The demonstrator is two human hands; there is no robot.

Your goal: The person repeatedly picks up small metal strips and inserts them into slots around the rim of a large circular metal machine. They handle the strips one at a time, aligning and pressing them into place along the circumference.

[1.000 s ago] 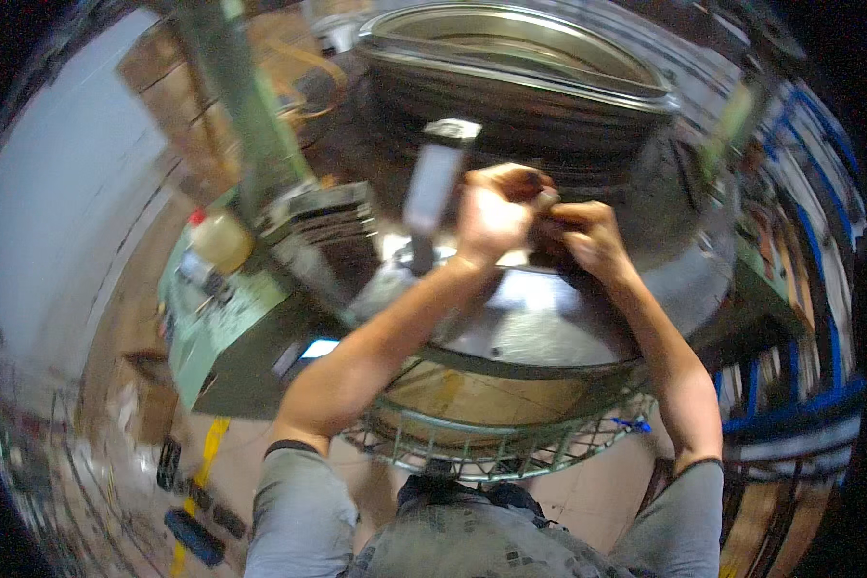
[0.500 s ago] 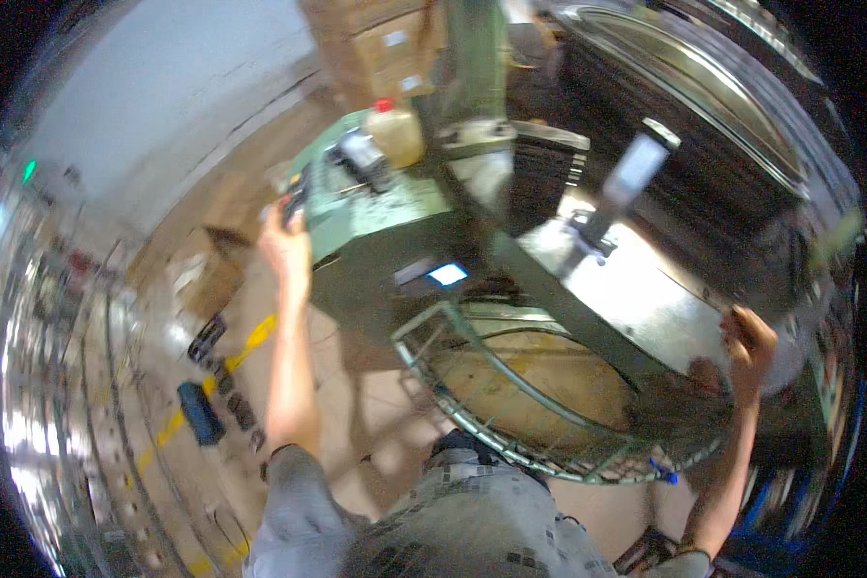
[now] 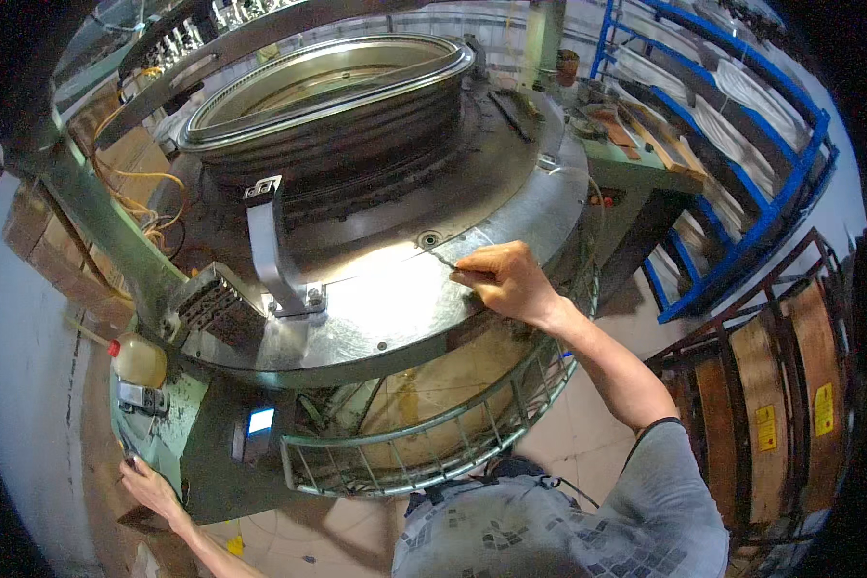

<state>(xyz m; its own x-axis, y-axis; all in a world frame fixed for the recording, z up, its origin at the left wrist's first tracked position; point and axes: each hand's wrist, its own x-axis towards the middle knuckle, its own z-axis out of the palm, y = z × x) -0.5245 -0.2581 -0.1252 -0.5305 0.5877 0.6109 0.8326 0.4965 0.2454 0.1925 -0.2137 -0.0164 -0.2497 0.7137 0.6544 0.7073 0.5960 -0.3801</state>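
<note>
My right hand [image 3: 510, 281] is closed in a pinch over the shiny metal ring plate [image 3: 356, 342] of a round machine. From its fingertips a thin dark rod [image 3: 443, 258] points at a round bolt recess [image 3: 430, 239] in the plate; whether its tip touches the recess I cannot tell. At the lower left my left hand [image 3: 151, 489] is at the edge of a green table [image 3: 178, 409], fingers curled around a small dark object, mostly hidden. Beyond it on that table are a silver-grey device [image 3: 142, 397] and a yellowish plastic jug [image 3: 140, 363] with a red cap.
A bent metal bracket [image 3: 274, 255] stands up from the plate, with a large steel cylinder [image 3: 332, 125] behind. A curved green guard rail [image 3: 404, 472] runs in front of me. On the right are a blue rack [image 3: 741, 183] and wooden boards [image 3: 756, 424]. A small screen [image 3: 260, 421] glows below.
My view has swung to the right and sharpened. The right hand now shows over the plate beside the bolt recess, with the rod visible. My left hand stays at the green table's edge.
</note>
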